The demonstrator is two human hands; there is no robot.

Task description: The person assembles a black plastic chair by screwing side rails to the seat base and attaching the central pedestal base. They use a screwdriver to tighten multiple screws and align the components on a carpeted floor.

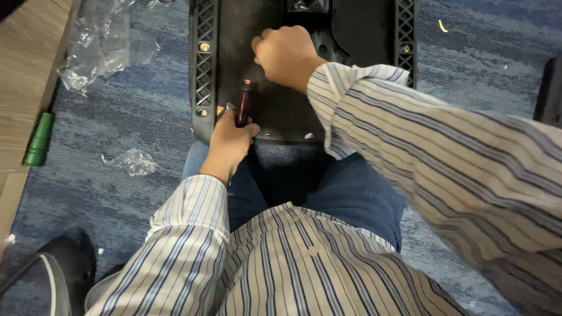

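Observation:
A black plastic chair seat base (269, 111) lies upside down across my knees, with ribbed side rails and brass bolt heads (204, 47). My left hand (229, 143) grips a dark red screwdriver handle (244, 100) at the near left corner of the base. My right hand (285, 54) is closed, knuckles up, pressing on the middle of the base near the black mechanism (319, 26). What its fingers hold is hidden.
Blue carpet lies all around. Crumpled clear plastic wrap (99, 44) sits at the upper left, a smaller scrap (134, 161) nearer. A wooden surface (26, 76) with a green object (38, 139) borders the left. A dark chair part (61, 266) is at lower left.

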